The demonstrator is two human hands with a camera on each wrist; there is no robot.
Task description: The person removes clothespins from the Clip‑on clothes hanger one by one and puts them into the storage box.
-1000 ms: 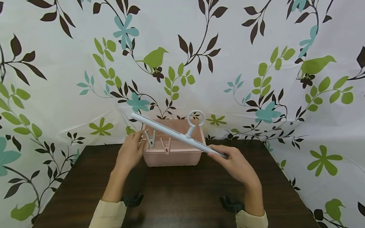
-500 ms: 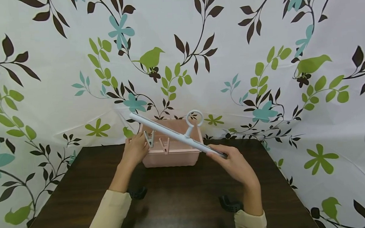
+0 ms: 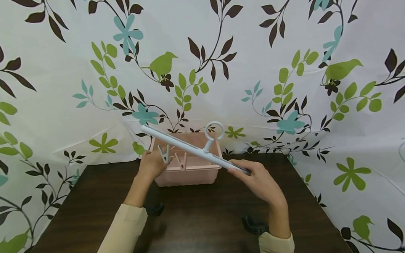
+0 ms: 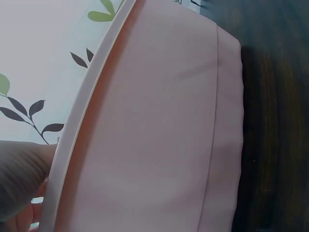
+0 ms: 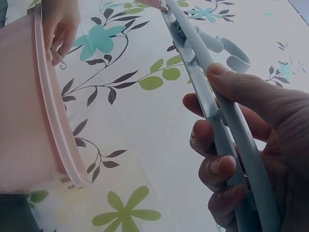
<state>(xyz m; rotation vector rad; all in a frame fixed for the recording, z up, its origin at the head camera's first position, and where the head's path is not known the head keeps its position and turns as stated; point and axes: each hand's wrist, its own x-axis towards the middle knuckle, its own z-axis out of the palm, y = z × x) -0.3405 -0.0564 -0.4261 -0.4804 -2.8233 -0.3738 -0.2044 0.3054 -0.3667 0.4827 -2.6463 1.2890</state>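
Note:
My right hand (image 3: 260, 180) grips one end of a long light-blue hanger (image 3: 186, 146) with a ring-shaped hook; in the right wrist view its thumb and fingers wrap round the two bars. The hanger slants up to the left, in front of a pink bin (image 3: 188, 177). Over the bin's left side, my left hand (image 3: 152, 165) has curled fingers. Between them the right wrist view shows a small pinkish clothespin (image 5: 59, 55), partly hidden. A pale grey clothespin (image 3: 165, 154) and a pink clothespin (image 3: 182, 161) stand at the bin's front rim, close to the left hand.
The bin stands at the back of a dark wooden table (image 3: 201, 226), against a white cloth (image 3: 239, 101) printed with leaves, flowers and birds. More of this cloth hangs on both sides.
My left hand has moved slightly right, in behind the grey clothespin, carrying the small pinkish clothespin along. The right hand and the hanger hold nearly the same pose; the head view has turned a little.

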